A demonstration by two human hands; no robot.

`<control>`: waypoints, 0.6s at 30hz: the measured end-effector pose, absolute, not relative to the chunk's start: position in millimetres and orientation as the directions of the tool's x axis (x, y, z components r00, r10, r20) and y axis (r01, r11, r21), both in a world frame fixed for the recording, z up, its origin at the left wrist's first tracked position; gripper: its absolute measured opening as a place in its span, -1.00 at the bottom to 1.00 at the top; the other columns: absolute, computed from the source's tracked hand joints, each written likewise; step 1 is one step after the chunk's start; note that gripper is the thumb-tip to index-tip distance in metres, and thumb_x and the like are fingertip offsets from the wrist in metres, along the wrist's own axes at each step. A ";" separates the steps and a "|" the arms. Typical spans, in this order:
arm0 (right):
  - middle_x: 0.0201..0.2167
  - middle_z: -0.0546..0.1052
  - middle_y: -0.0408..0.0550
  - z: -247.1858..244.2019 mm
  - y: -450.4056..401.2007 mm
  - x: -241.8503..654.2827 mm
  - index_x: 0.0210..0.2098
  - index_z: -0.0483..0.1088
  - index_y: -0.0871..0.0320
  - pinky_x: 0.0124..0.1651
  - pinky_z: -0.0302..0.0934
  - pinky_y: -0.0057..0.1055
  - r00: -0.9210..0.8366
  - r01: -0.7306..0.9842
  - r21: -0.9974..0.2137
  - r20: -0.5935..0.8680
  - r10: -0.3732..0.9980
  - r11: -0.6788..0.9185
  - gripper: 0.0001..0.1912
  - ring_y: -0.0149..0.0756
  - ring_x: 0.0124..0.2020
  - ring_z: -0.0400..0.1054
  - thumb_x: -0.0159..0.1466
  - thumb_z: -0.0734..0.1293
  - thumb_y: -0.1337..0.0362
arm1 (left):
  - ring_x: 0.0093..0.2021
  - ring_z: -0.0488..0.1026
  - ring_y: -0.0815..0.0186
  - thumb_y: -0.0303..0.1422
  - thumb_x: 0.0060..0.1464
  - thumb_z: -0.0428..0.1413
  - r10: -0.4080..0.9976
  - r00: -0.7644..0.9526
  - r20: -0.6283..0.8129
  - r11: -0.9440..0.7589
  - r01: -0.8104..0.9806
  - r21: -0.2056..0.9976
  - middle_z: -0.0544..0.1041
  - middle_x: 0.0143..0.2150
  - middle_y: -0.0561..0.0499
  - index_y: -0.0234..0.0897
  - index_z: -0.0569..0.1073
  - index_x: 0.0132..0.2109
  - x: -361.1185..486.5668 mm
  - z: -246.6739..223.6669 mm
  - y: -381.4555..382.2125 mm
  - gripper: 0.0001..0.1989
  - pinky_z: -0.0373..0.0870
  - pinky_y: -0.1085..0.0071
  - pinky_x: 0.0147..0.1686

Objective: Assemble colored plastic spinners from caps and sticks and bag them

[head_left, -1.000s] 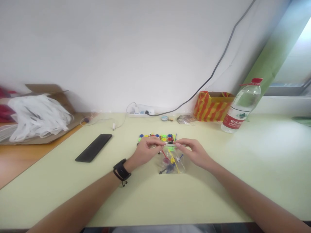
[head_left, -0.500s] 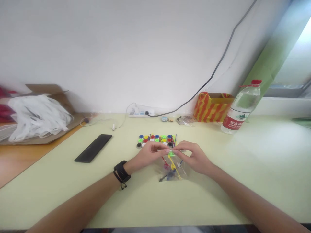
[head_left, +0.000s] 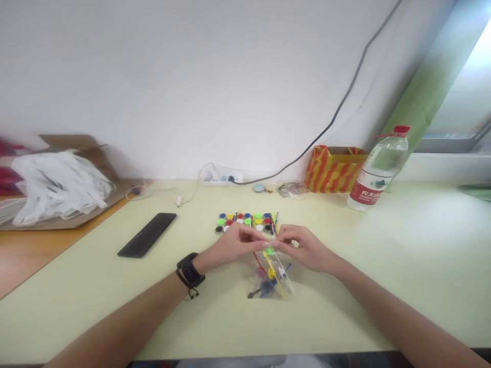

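Observation:
My left hand [head_left: 241,245] and my right hand [head_left: 305,248] meet fingertip to fingertip at the top of a clear plastic bag [head_left: 282,289]. Both pinch its upper edge between thumb and fingers. Inside the bag show small coloured plastic parts: yellow, red, blue, white, green and black sticks and round pieces. Just behind my hands lie rows of round coloured discs [head_left: 240,216] with thin coloured sticks [head_left: 272,223] among them. My fingers hide part of the front row. A black watch and a cord sit on my left wrist.
On the left lies a black flat slab [head_left: 148,235], beside a cardboard box [head_left: 72,140] with white strips [head_left: 63,186]. Along the wall are a power strip [head_left: 218,180], a striped red-and-yellow bag [head_left: 333,171] and a water bottle [head_left: 378,171]. The pale green table [head_left: 215,327] has its edge nearest me.
The bag hangs slightly lower and nearer to me, and its parts show more clearly. Both hands have come down a little, still pinching its top edge.

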State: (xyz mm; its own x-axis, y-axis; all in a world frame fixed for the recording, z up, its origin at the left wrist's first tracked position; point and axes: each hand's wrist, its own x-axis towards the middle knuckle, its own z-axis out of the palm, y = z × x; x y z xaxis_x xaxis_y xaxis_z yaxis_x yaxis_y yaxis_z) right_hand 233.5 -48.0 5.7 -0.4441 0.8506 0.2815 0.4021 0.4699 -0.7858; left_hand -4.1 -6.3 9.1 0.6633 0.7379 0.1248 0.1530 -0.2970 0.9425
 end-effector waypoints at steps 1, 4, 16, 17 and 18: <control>-0.47 0.36 -0.13 5.3 -47.6 234.5 -0.44 0.52 0.17 -0.34 0.11 -0.39 -0.440 0.404 -0.787 0.279 0.854 0.466 -0.56 -0.35 -0.41 0.20 0.39 0.33 -0.03 | -0.37 0.48 0.33 -0.15 0.13 0.33 0.727 0.677 0.116 -0.303 0.165 0.938 0.66 -0.32 -0.11 -0.32 0.71 -0.19 -4.5 8.7 -5.5 -0.70 0.37 0.44 -0.37; -0.51 0.33 -0.16 5.9 -47.3 237.1 -0.39 0.55 0.17 -0.40 0.05 -0.40 -0.449 0.402 -0.811 0.230 0.864 0.425 -0.59 -0.38 -0.47 0.13 0.37 0.35 -0.03 | -0.40 0.46 0.34 -0.14 0.12 0.33 0.703 0.704 0.095 -0.309 0.182 0.933 0.65 -0.35 -0.09 -0.32 0.71 -0.21 -5.7 6.5 -3.9 -0.70 0.36 0.43 -0.39; -0.55 0.17 -0.27 15.3 -58.1 235.1 -0.34 0.43 0.16 -0.44 -0.06 -0.43 -0.599 0.399 -0.816 0.113 0.793 0.418 -0.60 -0.42 -0.50 0.01 0.43 0.27 -0.02 | -0.38 0.43 0.34 -0.18 0.23 0.23 0.654 0.742 0.146 -0.468 0.246 0.849 0.61 -0.36 -0.07 -0.34 0.65 -0.23 -1.4 12.0 -16.7 -0.72 0.33 0.45 -0.37; -0.56 0.17 -0.27 14.8 -57.8 235.1 -0.36 0.42 0.16 -0.44 -0.07 -0.43 -0.599 0.411 -0.802 0.120 0.792 0.433 -0.60 -0.43 -0.50 0.01 0.42 0.28 -0.02 | -0.38 0.43 0.34 -0.17 0.23 0.23 0.650 0.745 0.150 -0.489 0.259 0.833 0.61 -0.36 -0.06 -0.33 0.65 -0.23 -1.7 11.6 -16.4 -0.72 0.32 0.45 -0.38; -0.56 0.17 -0.28 14.0 -56.9 235.6 -0.38 0.40 0.16 -0.44 -0.08 -0.44 -0.600 0.423 -0.789 0.125 0.790 0.446 -0.60 -0.43 -0.51 0.00 0.41 0.29 -0.03 | -0.39 0.42 0.34 -0.17 0.23 0.23 0.646 0.748 0.153 -0.509 0.271 0.817 0.60 -0.38 -0.05 -0.32 0.65 -0.24 -2.3 11.0 -15.4 -0.72 0.30 0.46 -0.40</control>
